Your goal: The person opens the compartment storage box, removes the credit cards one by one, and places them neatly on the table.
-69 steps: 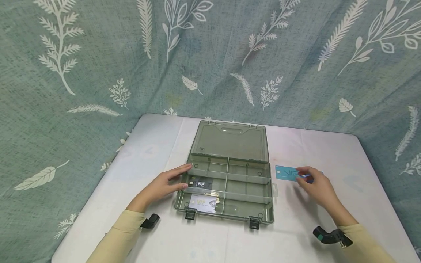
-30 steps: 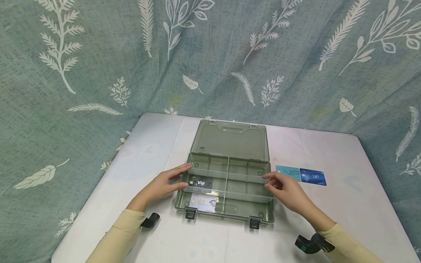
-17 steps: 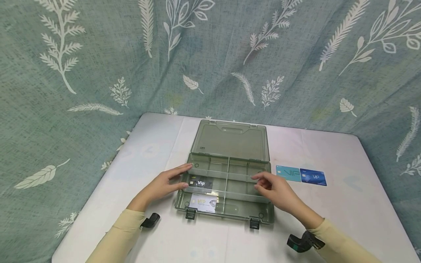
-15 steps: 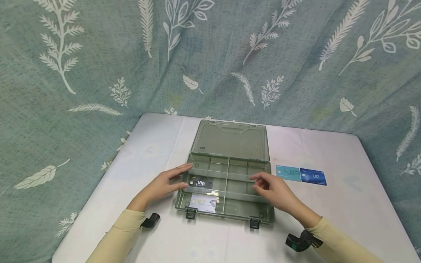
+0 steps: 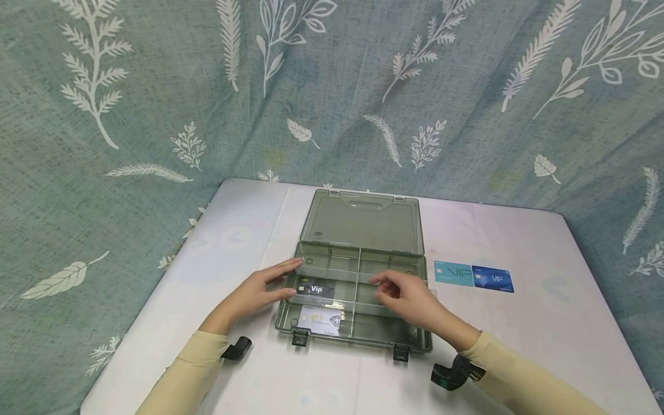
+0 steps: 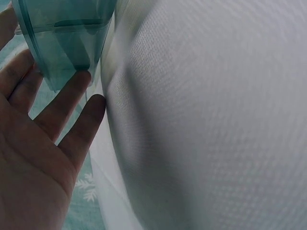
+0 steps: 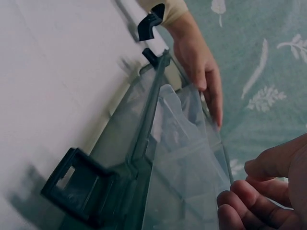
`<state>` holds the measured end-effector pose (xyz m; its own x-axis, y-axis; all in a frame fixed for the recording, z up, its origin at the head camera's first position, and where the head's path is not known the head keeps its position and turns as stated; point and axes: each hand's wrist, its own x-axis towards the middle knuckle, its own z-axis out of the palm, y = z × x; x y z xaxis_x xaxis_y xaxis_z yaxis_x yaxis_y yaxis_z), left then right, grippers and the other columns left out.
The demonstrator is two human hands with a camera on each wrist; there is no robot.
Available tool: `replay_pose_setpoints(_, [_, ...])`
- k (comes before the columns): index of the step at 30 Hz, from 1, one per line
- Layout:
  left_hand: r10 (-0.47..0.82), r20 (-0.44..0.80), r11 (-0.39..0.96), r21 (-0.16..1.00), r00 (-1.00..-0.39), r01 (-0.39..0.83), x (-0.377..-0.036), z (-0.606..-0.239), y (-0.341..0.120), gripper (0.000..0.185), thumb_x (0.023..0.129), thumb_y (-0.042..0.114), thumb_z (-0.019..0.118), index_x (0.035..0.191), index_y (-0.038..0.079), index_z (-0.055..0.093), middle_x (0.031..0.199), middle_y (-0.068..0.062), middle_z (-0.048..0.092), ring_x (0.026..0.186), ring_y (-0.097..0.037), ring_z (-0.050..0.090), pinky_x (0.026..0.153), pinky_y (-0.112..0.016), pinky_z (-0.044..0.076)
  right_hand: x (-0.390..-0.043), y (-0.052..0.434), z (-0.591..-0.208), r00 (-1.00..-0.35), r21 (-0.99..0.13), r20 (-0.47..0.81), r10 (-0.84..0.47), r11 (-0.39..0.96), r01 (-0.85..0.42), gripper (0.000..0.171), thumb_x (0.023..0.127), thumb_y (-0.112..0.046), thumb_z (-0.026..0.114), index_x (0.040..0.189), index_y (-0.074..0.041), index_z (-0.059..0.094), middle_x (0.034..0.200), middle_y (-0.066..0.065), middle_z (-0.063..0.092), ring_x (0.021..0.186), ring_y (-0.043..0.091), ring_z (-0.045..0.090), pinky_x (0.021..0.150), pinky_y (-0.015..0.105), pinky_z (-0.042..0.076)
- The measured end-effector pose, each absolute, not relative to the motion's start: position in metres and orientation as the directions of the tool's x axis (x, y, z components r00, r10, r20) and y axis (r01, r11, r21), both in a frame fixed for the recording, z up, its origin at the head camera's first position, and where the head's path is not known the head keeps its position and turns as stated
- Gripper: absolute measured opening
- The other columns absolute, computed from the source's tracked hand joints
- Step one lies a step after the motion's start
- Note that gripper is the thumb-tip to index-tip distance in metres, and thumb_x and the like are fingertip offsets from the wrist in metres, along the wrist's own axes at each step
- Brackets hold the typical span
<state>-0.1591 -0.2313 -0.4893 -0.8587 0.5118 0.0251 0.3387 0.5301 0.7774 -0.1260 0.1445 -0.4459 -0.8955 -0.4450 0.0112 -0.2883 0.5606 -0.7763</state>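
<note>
The open compartment box (image 5: 358,288) sits mid-tabletop (image 5: 544,323), two cards already in its left compartments. Left hand (image 5: 259,294) rests flat against its left wall; right hand (image 5: 410,300), fingers loosely curled and empty, hovers over the right compartments. Teal card (image 5: 453,272) and blue card (image 5: 493,279) remain outside.

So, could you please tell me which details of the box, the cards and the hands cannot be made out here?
- Small print on the black card and white card: too small in the head view.
- Floor of the box under the right hand: hidden by that hand.
- Right hand's fingertips: cut off by the right wrist view's edge.
- Left hand: its thumb is cut off in the left wrist view.
</note>
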Motion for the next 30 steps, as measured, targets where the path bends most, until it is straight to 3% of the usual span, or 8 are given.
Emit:
replay_pose_setpoints(10, [0.517,0.032,0.539,0.764,-0.855,0.354,-0.159,-0.49,-0.231,0.069,0.094,0.035,0.074,0.155,0.017,0.047,0.162,-0.002,0.038,0.148,-0.027,0.036,0.117,-0.042,0.037,-0.135,0.121,-0.443,-0.867,-0.815,0.006,-0.498,0.5,-0.293,0.026,0.098,-0.011,0.066,0.124,-0.008,0.069,0.094,-0.006,0.067,0.084,0.009,0.062,0.074,0.026,0.057])
replay_pose_setpoints(17, [0.519,0.045,0.542,0.755,-0.854,0.369,-0.158,-0.49,-0.232,0.069,0.094,0.035,0.074,0.155,0.017,0.047,0.162,-0.003,0.038,0.147,-0.029,0.037,0.117,-0.044,0.038,-0.141,0.106,-0.436,-0.832,-0.877,-0.05,-0.552,0.422,-0.228,0.033,0.099,-0.01,0.064,0.132,-0.013,0.066,0.115,0.007,0.071,0.099,0.014,0.065,0.085,0.029,0.057])
replay_pose_setpoints(21, [0.52,0.04,0.538,0.76,-0.854,0.363,-0.159,-0.49,-0.232,0.068,0.094,0.035,0.074,0.155,0.018,0.047,0.162,-0.001,0.038,0.147,-0.027,0.037,0.117,-0.043,0.039,-0.145,0.099,-0.434,-0.801,-0.913,-0.079,-0.593,0.365,-0.181,0.039,0.099,-0.009,0.063,0.138,-0.008,0.062,0.125,0.012,0.069,0.109,0.023,0.065,0.09,0.031,0.057])
replay_pose_setpoints(25, [0.521,0.037,0.528,0.771,-0.853,0.356,-0.16,-0.49,-0.232,0.068,0.095,0.033,0.074,0.155,0.018,0.047,0.162,0.0,0.038,0.148,-0.025,0.036,0.117,-0.041,0.039,-0.147,0.093,-0.433,-0.761,-0.945,-0.142,-0.632,0.317,-0.086,0.047,0.1,-0.013,0.063,0.144,0.001,0.053,0.135,0.02,0.062,0.122,0.032,0.061,0.1,0.037,0.055])
replay_pose_setpoints(30, [0.521,0.041,0.527,0.77,-0.852,0.359,-0.16,-0.489,-0.232,0.068,0.095,0.033,0.074,0.155,0.018,0.047,0.162,0.001,0.038,0.148,-0.024,0.035,0.118,-0.041,0.037,-0.149,0.087,-0.429,-0.711,-0.959,-0.27,-0.649,0.249,0.137,0.062,0.102,-0.017,0.06,0.152,0.009,0.036,0.149,0.028,0.047,0.134,0.035,0.052,0.113,0.043,0.046])
